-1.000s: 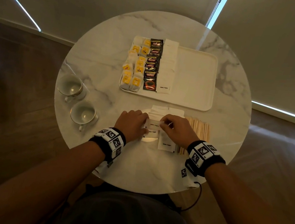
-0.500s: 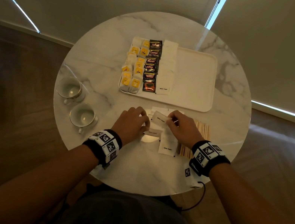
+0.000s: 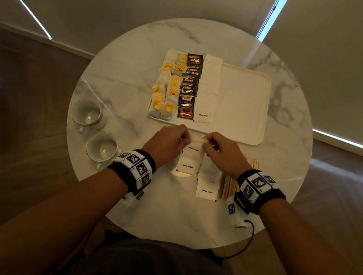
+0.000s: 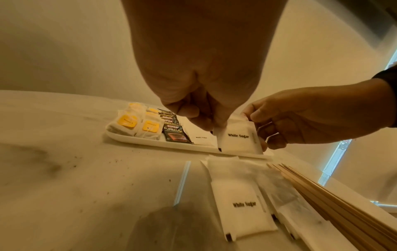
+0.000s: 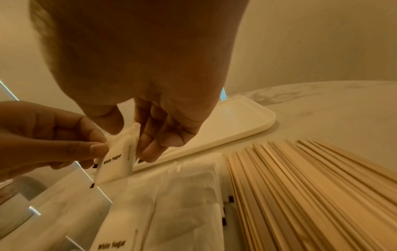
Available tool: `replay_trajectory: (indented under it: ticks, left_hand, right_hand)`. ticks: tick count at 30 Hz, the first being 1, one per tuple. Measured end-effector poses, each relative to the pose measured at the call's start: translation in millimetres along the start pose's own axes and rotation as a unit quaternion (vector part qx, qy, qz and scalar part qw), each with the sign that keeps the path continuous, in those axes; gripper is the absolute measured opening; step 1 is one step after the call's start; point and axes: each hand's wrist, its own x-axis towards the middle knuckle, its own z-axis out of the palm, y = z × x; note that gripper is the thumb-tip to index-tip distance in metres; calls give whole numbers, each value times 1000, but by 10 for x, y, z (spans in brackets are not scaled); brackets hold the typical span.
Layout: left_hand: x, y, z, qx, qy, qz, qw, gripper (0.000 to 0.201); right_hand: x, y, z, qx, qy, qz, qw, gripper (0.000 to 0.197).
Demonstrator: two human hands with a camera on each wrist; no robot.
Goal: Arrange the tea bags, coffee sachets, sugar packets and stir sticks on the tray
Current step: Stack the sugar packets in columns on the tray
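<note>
Both hands hold one white sugar packet (image 3: 195,145) (image 4: 237,139) (image 5: 117,159) up off the table, just short of the tray's near edge. My left hand (image 3: 170,142) (image 4: 206,118) pinches its top left corner; my right hand (image 3: 219,150) (image 5: 137,135) pinches its top right edge. The white tray (image 3: 242,104) (image 4: 171,143) (image 5: 236,122) carries rows of yellow-tagged tea bags (image 3: 167,88) (image 4: 137,125), black coffee sachets (image 3: 189,85) (image 4: 175,134) and sugar packets (image 3: 208,88). More sugar packets (image 3: 207,185) (image 4: 242,203) (image 5: 171,195) lie on the table below my hands. Wooden stir sticks (image 3: 230,184) (image 4: 343,200) (image 5: 311,186) lie to their right.
Two empty glass cups (image 3: 87,113) (image 3: 102,147) stand at the left of the round marble table (image 3: 126,74). The right half of the tray is bare. Wood floor surrounds the table.
Both hands have lifted a sugar packet from the pile and moved it away from me, toward the tray's near edge. The left hand, earlier resting on the pile, now pinches the packet too.
</note>
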Motion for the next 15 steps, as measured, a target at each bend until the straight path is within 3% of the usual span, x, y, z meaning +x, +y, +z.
replay_trajectory:
  ticks: [8,15]
  left_hand:
    - [517,52,-113,-27,45,22,998,7]
    - [880,-98,28,11,45,7,999,14]
  right_hand:
    - [446,18,-248,-37,45,-24,998,12]
    - [871,161,-331,-76,21,23,997,16]
